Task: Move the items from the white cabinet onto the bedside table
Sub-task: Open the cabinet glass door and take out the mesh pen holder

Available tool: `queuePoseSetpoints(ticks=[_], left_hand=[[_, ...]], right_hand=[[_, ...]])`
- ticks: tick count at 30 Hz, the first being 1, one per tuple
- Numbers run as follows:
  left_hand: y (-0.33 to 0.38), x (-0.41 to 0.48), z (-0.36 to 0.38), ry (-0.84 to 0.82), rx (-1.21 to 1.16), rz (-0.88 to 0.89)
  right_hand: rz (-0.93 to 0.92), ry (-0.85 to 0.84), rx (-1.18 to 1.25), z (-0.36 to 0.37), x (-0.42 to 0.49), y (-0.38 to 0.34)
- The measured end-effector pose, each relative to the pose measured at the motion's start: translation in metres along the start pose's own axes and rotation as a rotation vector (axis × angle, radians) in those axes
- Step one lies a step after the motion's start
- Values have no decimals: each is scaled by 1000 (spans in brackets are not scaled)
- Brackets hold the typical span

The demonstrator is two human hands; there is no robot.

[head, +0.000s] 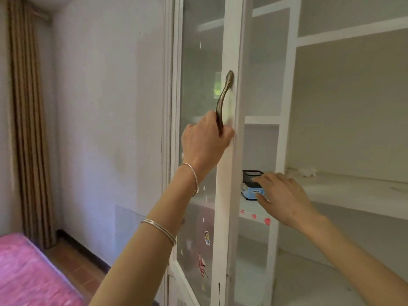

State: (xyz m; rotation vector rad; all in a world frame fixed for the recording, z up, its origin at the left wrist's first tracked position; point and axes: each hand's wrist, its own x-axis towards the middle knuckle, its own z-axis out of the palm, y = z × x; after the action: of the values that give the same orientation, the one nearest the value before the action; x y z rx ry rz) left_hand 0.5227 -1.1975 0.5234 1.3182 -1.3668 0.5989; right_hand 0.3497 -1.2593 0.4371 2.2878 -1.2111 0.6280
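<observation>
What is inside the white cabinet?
A small black mesh box with a blue label, and white scraps farther right. The right hand covers the box's right side; its contents cannot be seen.

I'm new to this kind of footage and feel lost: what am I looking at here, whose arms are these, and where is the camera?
There is no machine here: these are a person's two bare arms, filmed by one wide-angle camera worn on the head, looking forward and down. The left hand grips the bronze handle of the white cabinet's glass door, which stands open. The right hand reaches, fingers spread, to a small black mesh box with a blue label on a shelf inside; the box is not yet lifted. Silver bangles sit on the left arm. A brown curtain and a pink bed cover show at the left. The bedside table is not in view.
</observation>
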Motion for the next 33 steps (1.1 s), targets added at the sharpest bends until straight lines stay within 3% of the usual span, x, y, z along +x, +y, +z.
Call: queuePoseSetpoints(ticks=[13, 19, 26, 31, 33], left_hand=[[-85, -2, -99, -69, -156, 2], [-110, -1, -116, -105, -245, -43], [-171, 5, -154, -66, -554, -237], [-208, -1, -175, 40, -579, -451], [-208, -12, -180, 57, -461, -450]], right_hand=[[131, 17, -19, -28, -13, -119], [169, 29, -36, -40, -18, -138], [163, -4, -41, -42, -15, -133], [85, -24, -36, -42, 9, -157], [37, -30, -20, -37, 19, -173]])
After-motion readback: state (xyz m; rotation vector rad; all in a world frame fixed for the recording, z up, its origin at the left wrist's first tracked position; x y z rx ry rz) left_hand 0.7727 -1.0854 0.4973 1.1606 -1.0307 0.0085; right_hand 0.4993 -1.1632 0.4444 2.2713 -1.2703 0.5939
